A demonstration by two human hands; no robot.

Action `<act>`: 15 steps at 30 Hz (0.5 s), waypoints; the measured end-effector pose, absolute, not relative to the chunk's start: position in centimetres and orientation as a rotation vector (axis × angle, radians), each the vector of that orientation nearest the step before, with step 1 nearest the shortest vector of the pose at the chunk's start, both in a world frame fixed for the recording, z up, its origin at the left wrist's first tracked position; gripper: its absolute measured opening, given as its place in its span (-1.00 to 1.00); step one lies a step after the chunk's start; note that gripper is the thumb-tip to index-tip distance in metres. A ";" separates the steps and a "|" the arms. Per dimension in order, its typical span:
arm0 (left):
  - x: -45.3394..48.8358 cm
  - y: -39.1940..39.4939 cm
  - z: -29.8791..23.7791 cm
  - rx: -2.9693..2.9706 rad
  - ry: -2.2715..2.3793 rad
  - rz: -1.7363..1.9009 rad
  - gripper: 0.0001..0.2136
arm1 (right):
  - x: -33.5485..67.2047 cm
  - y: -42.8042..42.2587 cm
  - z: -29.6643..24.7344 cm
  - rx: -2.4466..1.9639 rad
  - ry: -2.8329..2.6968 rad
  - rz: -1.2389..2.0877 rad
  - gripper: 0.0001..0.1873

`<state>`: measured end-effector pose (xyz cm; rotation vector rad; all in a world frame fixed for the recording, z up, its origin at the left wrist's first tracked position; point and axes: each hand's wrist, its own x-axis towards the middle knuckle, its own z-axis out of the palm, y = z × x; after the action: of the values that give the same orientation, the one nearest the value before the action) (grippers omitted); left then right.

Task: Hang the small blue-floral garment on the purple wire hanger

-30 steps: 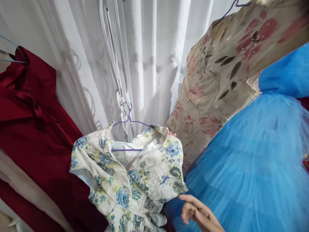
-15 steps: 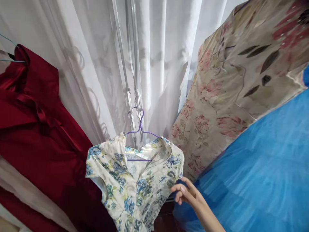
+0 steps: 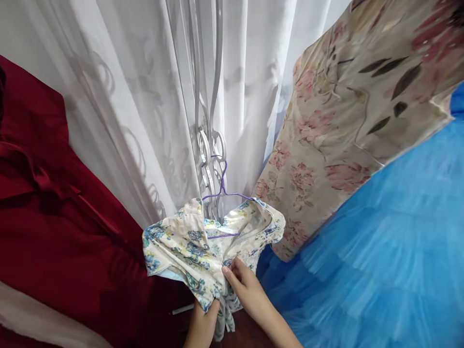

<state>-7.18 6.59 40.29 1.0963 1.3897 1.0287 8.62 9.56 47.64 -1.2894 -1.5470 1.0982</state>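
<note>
A small white dress with blue flowers (image 3: 188,241) hangs on a purple wire hanger (image 3: 222,189), whose hook sits on a white scrolled metal grille (image 3: 207,140) behind a sheer curtain. My right hand (image 3: 246,287) pinches the dress front near its middle seam. From below, my left hand (image 3: 202,323) grips the lower part of the same dress, fingers closed round the fabric.
A dark red satin garment (image 3: 54,212) hangs at the left. At the right hang a beige dress with pink flowers (image 3: 344,116) and a blue tulle skirt (image 3: 380,251). A white sheer curtain (image 3: 137,96) fills the background.
The floral dress now hangs lower and more bunched. My right hand moved from the dress's right edge to its front, and my left hand has come into view gripping the fabric.
</note>
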 end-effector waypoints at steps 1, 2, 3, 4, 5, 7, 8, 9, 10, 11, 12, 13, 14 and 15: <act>-7.0 6.6 40.1 1.134 1.373 1.009 -0.57 | 8.7 9.6 47.7 -1.313 -1.555 1.061 -0.65; -6.9 6.6 39.9 1.162 1.361 0.995 -0.60 | 8.8 9.5 47.9 -1.323 -1.567 1.033 -0.67; -6.9 6.6 39.7 1.178 1.352 0.987 -0.63 | 9.0 9.4 48.2 -1.319 -1.584 1.024 -0.69; -7.1 6.5 39.6 1.186 1.346 0.987 -0.65 | 9.2 9.2 48.6 -1.303 -1.607 1.040 -0.71; -7.5 6.4 39.5 1.184 1.357 1.008 -0.66 | 9.5 9.0 49.0 -1.279 -1.619 1.077 -0.72; -8.7 6.2 39.6 1.135 1.452 1.170 -0.67 | 10.1 8.6 49.7 -1.227 -1.571 1.160 -0.74; -9.4 6.0 39.8 1.084 1.531 1.349 -0.67 | 10.4 8.5 49.9 -1.210 -1.517 1.184 -0.73; -10.0 5.7 40.0 1.019 1.613 1.590 -0.66 | 10.8 8.3 49.9 -1.198 -1.453 1.200 -0.74; -10.5 5.3 40.3 0.948 1.678 1.859 -0.67 | 11.3 8.1 49.9 -1.187 -1.388 1.218 -0.74; -10.7 4.9 40.7 0.906 1.707 2.096 -0.69 | 11.7 8.0 49.7 -1.173 -1.328 1.248 -0.74; -10.5 4.4 41.1 0.933 1.701 2.246 -0.73 | 12.2 7.8 49.5 -1.153 -1.281 1.295 -0.74; -9.8 4.0 41.5 1.043 1.673 2.279 -0.77 | 12.5 7.6 49.2 -1.126 -1.248 1.358 -0.73; -8.7 3.6 41.9 1.220 1.628 2.186 -0.79 | 12.9 7.3 49.0 -1.092 -1.230 1.424 -0.73; -7.2 3.4 42.4 1.405 1.567 2.011 -0.80 | 13.1 7.0 48.9 -1.061 -1.231 1.480 -0.73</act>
<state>-7.24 3.38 42.36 1.4049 1.5667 2.0110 13.08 7.00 48.88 -1.0612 -1.2310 1.4804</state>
